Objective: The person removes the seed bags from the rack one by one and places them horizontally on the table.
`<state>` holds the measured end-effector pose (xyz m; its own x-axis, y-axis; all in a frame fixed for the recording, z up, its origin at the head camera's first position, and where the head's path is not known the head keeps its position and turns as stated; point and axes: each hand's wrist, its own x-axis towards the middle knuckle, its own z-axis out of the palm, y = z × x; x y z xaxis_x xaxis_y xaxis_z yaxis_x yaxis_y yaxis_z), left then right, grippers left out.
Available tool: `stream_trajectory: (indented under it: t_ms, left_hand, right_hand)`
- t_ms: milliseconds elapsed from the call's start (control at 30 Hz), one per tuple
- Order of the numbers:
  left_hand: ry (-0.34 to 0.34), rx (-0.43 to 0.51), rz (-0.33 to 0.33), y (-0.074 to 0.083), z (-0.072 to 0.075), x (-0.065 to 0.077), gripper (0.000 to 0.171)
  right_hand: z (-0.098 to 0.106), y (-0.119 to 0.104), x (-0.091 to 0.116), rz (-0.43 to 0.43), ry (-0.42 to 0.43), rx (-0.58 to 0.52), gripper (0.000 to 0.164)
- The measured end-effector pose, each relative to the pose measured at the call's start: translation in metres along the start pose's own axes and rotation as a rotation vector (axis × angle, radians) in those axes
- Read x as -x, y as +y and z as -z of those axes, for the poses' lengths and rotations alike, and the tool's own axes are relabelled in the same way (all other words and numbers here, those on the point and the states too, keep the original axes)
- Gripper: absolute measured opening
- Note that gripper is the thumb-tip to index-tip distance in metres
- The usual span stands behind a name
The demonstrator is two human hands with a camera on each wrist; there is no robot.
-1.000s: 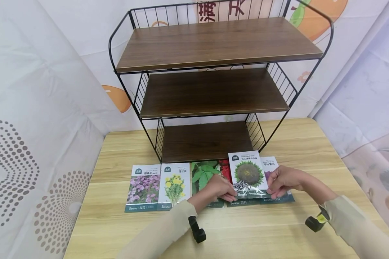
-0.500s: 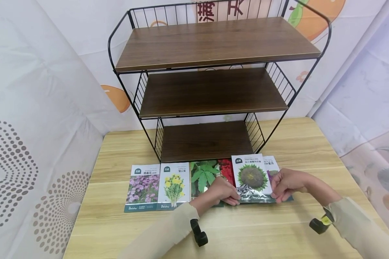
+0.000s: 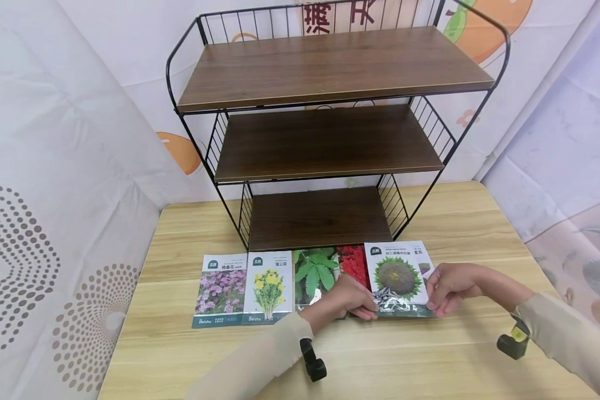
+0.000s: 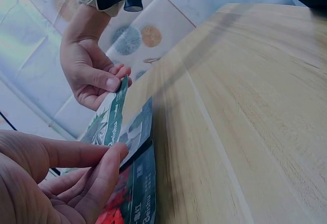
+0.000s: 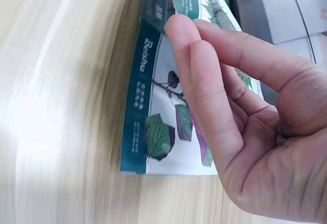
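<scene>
Both hands hold a sunflower seed packet [image 3: 397, 275] by its lower corners. My left hand [image 3: 351, 297] pinches the left corner between thumb and finger, and my right hand [image 3: 452, 289] pinches the right one. In the left wrist view the packet's bottom edge [image 4: 118, 106] is raised above the packets under it. A perilla packet [image 3: 424, 261], better seen in the right wrist view with its leaf print [image 5: 159, 137], lies mostly covered underneath. A red-flower packet [image 3: 352, 264] is partly covered to the left.
Left of these lie a green-leaf packet [image 3: 314, 269], a yellow-flower packet [image 3: 269, 283] and a purple-flower packet [image 3: 222, 291] in a row on the wooden table [image 3: 175, 361]. A three-tier rack with dark shelves [image 3: 325, 141] stands right behind the row.
Both hands have moved right and slightly toward the front edge with the sunflower packet. It now covers more of the perilla packet, and more of the red-flower packet shows.
</scene>
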<state>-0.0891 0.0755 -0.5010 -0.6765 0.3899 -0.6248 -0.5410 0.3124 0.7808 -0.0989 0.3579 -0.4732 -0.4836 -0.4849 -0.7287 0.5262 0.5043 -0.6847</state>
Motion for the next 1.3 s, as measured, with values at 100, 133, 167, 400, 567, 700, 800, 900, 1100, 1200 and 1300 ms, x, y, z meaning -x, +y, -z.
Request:
stream_trajectory:
  t_ms: [100,133,167,400,567,700,800,900,1100,1200,1300]
  left_hand:
    - [0.008,0.001,0.005,0.0,-0.004,-0.001,0.008]
    - [0.009,-0.003,0.004,0.0,-0.006,-0.002,0.008]
    - [0.01,0.0,0.004,0.0,-0.007,-0.002,0.009]
    - [0.006,0.014,-0.008,0.001,-0.018,-0.007,0.008]
    - [0.007,0.016,-0.007,0.002,-0.029,-0.012,0.009]
    - [0.01,0.016,-0.008,0.003,-0.036,-0.016,0.01]
    - [0.014,0.015,-0.017,0.006,-0.04,-0.018,0.01]
    - [0.013,0.014,-0.027,0.009,-0.043,-0.021,0.01]
    - [-0.004,0.026,-0.027,0.013,-0.05,-0.028,0.01]
    - [-0.023,0.033,-0.032,0.014,-0.056,-0.031,0.01]
    - [-0.034,0.032,-0.039,0.016,-0.064,-0.034,0.01]
  right_hand:
    - [0.002,0.002,0.001,-0.017,0.011,0.002,0.011]
    - [0.003,0.003,0.002,-0.023,0.014,0.003,0.011]
    - [0.004,0.004,0.002,-0.028,0.018,0.005,0.011]
    - [0.011,0.013,0.01,-0.028,0.024,0.01,0.009]
    - [0.017,0.018,0.016,-0.041,0.019,0.004,0.007]
    - [0.023,0.021,0.02,-0.059,0.033,0.006,0.007]
    - [0.028,0.023,0.022,-0.063,0.041,0.005,0.007]
    - [0.033,0.025,0.023,-0.061,0.042,-0.001,0.007]
    - [0.043,0.031,0.028,-0.057,0.049,-0.01,0.008]
    - [0.046,0.034,0.033,-0.069,0.06,-0.008,0.008]
    - [0.05,0.04,0.04,-0.077,0.072,-0.008,0.008]
